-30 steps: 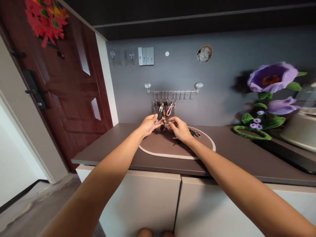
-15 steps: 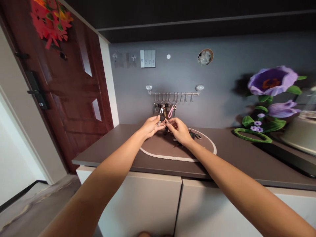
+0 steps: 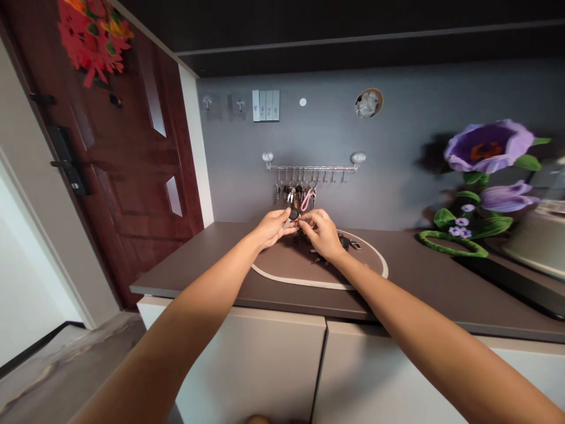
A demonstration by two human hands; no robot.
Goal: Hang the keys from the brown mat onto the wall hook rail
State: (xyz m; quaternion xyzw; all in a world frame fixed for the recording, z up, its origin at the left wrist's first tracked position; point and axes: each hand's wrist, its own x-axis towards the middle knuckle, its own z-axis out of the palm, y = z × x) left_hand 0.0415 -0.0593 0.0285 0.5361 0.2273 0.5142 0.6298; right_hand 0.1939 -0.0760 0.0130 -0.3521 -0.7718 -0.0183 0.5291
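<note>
My left hand [image 3: 274, 228] pinches a key with a black head [image 3: 293, 215] between thumb and fingers, its blade pointing down and left. Close beside it, my right hand [image 3: 321, 233] closes thumb and forefinger on a small metal key ring [image 3: 299, 223] at the key's head. Both hands are above an oval brown mat [image 3: 291, 271] with a pale rim. More keys [image 3: 318, 255] lie on the mat, partly covered by my right hand and wrist. Behind the hands, several bunches of keys [image 3: 290, 194] hang from a clear hook rail [image 3: 311, 169], one with a pink strap [image 3: 306, 200].
The mat lies on a brown countertop [image 3: 185, 259] over pale cabinet doors [image 3: 265, 353]. A purple artificial flower [image 3: 488, 147] and a beige rounded object [image 3: 536, 235] stand at the right. A dark overhead cabinet [image 3: 353, 35] hangs above; a red-brown door [image 3: 119, 153] is at the left.
The black-headed key has shifted slightly right and down in my left hand. My right fingers stay at the ring, which shows at a different angle. The camera view has moved very slightly.
</note>
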